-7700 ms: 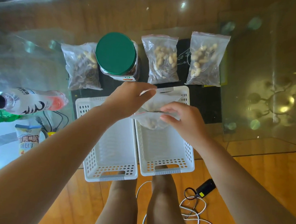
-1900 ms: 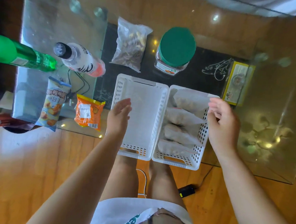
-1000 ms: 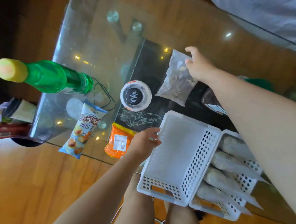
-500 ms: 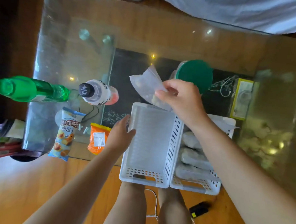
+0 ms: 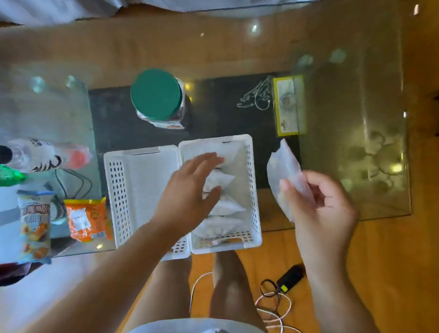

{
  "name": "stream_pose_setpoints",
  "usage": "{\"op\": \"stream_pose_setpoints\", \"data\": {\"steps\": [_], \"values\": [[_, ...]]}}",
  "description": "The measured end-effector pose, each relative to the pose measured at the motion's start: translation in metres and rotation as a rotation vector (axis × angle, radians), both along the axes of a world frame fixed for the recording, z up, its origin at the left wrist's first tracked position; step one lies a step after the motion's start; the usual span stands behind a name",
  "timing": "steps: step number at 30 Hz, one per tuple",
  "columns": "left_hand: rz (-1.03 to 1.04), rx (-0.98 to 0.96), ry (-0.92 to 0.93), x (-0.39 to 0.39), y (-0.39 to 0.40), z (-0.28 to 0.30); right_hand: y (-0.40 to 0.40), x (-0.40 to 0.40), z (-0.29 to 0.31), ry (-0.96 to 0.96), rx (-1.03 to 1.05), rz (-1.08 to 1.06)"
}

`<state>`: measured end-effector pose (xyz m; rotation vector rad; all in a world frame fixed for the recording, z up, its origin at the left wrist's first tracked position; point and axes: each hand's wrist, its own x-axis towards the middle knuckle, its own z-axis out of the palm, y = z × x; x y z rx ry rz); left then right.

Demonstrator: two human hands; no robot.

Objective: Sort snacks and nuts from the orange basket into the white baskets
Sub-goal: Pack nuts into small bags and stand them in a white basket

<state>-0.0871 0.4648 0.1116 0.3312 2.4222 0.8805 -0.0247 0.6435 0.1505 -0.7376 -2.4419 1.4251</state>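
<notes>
clear nut bag (image 5: 285, 180) pinched in right hand (image 5: 320, 204); left hand (image 5: 189, 190) flat, open; right white basket (image 5: 252, 183) nearly full, snack packets (image 5: 87, 219) at 9 o'clock unsorted.

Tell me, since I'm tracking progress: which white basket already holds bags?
The right white basket, under the left hand; the left white basket shows none.

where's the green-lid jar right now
The jar stands on the dark mat on the glass table, left of centre, just behind the two white baskets.
</notes>
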Motion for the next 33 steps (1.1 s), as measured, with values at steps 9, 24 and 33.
{"op": "stream_pose_setpoints", "data": {"steps": [9, 24, 33], "values": [[-0.819, -0.508, 0.083, 0.016, 0.078, -0.041, 0.027, 0.036, -0.126, -0.466, -0.226, 0.001], [-1.031, -0.750, 0.172, 0.013, 0.069, -0.050, 0.089, 0.053, -0.094, -0.400, -0.124, 0.020], [-1.061, -0.779, 0.196, 0.008, 0.069, -0.052, 0.089, 0.046, -0.110, -0.542, 0.249, 0.005]]}}
